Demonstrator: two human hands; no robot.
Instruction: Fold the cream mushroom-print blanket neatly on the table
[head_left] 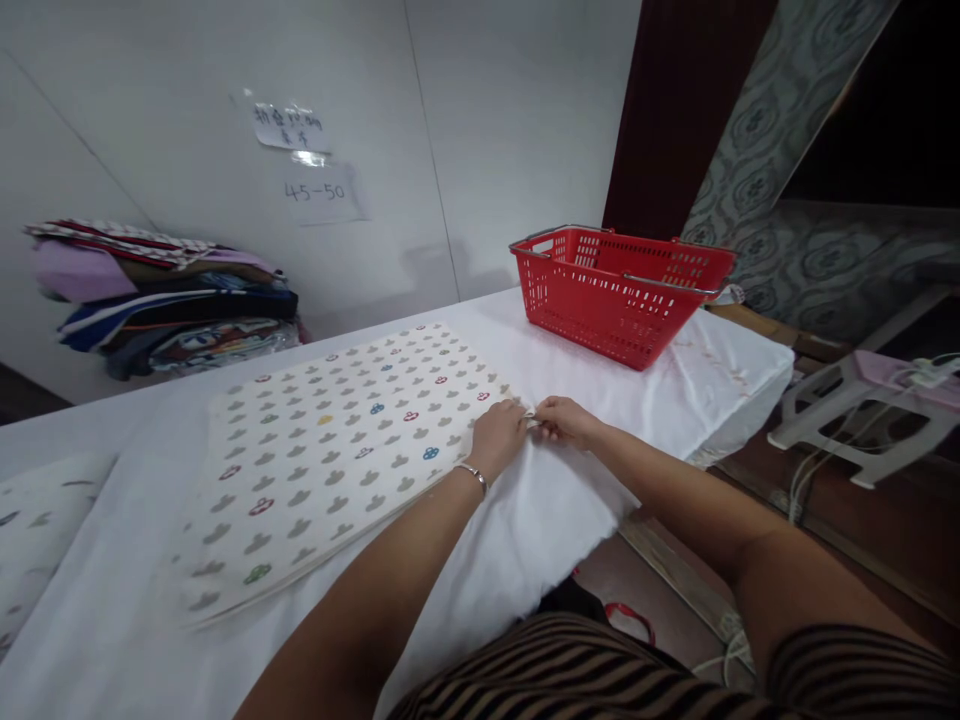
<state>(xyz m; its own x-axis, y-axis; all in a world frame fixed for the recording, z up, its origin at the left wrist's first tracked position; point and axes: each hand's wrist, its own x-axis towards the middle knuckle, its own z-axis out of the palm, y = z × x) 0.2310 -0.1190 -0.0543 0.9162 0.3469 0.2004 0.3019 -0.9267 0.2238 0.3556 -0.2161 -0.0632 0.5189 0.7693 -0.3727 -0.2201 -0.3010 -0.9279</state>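
A white cloth (360, 430) printed with grey, red, blue and green motifs lies flat and folded on the white-covered table (517, 540). My left hand (500, 435), with a bracelet at the wrist, is closed on the right-hand corner of this cloth. Just to its right, my right hand (564, 421) pinches a small bit of pale fabric at the same corner. The two hands nearly touch. The fingertips partly hide what they grip.
A red plastic basket (600, 300) stands at the table's back right. Folded clothes (180, 300) are stacked at the back left. Another patterned cloth (45, 530) lies at the left edge. A plastic stool (885, 400) is on the right, beyond the table.
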